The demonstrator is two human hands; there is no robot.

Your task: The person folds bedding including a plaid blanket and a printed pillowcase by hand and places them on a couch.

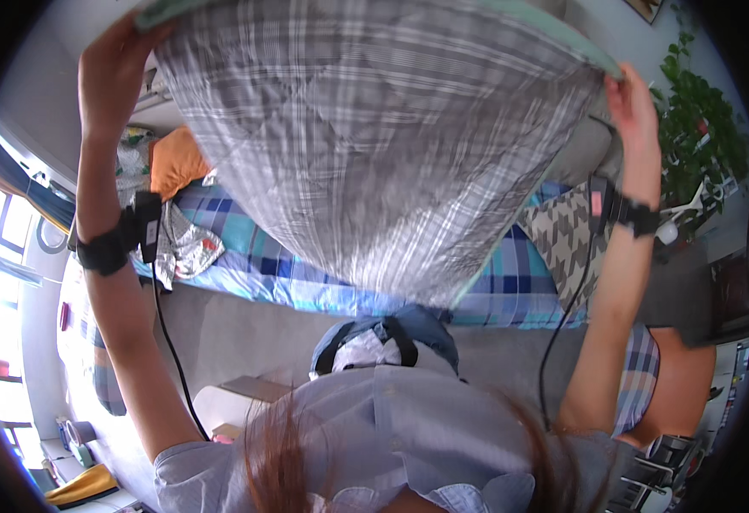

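A grey plaid quilt with a pale green edge hangs spread out between my raised hands. My left hand grips its upper left edge, and my right hand pinches the upper right corner. The quilt's lower part sags to a point near my waist; its top runs out of view. Behind and below it lies a blue plaid cover on a long sofa or bed. The quilt hides the middle of that cover.
An orange cushion and a crumpled patterned cloth lie at the left. A houndstooth cushion rests at the right, near a leafy green plant. An orange chair stands by my right elbow. Grey floor shows before me.
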